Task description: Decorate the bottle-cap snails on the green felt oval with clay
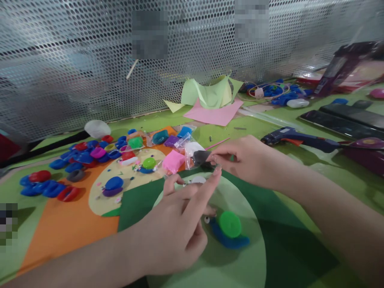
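Note:
My right hand [246, 162] pinches a small packet of black clay [200, 157] with thumb and forefinger. My left hand [186, 216] hovers over a pale green paper oval [240, 264]; its fingers are apart, and the stretched forefinger meets my right fingertips. On the oval, right of my left hand, lies a snail with a blue clay body [229, 239], a green cap [230, 224] as its shell and a googly eye. A white round piece [198, 180] with small eyes beside it is partly hidden behind my left fingers. Dark green paper [288, 236] lies beneath the oval.
An orange sheet [75, 224] with a decorated cream oval [99, 200] lies left. Beyond are piled bottle caps [84, 156] and a pink clay packet [173, 161]. A glue gun [294, 138] and dark phone [333, 124] lie right. Perforated metal [105, 72] stands behind.

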Demonstrator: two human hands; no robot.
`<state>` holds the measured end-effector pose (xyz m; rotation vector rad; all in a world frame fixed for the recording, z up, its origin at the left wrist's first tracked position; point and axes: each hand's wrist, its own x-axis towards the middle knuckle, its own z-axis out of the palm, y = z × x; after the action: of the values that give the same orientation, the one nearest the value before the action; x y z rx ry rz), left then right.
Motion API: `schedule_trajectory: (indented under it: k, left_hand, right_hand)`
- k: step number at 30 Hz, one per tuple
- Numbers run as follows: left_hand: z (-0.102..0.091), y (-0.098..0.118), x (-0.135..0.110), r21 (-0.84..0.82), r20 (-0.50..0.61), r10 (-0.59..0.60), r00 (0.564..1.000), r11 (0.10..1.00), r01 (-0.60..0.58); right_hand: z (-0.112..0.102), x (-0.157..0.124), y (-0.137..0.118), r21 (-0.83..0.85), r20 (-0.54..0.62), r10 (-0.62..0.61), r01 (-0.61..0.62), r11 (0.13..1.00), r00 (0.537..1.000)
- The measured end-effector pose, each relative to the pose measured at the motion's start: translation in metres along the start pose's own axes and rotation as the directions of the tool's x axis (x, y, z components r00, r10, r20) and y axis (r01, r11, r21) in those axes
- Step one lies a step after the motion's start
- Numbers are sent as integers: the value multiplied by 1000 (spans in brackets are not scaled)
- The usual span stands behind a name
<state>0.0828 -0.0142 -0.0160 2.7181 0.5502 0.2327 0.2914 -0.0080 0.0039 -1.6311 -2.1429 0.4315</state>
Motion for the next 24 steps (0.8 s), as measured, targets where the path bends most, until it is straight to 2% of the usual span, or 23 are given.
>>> schedule_trajectory:
  k: [5,11,15,21,24]
  left_hand:
    - [1,-3,0,-50,-36,-32,999,998,30]
    - [2,-1,0,-32,-10,-23,1000,999,23]
    - [1,1,0,11,-70,-26,997,1000,27]
    - [2,-2,1,31,-26,15,1000,999,-14]
    - [0,-3,0,23,-63,25,998,999,-23]
  right_hand:
    - [0,1,1,-10,-10,-14,14,1000,1000]
    - [-1,1,1,5,1,-7,7,1000,1000]
    - [-1,0,1,13,4,-18,18,1000,1000]
    - [1,1,3,-10,11,-6,6,1000,1000]
    - [2,2,3,-16,22,1,-1,1000,1000]
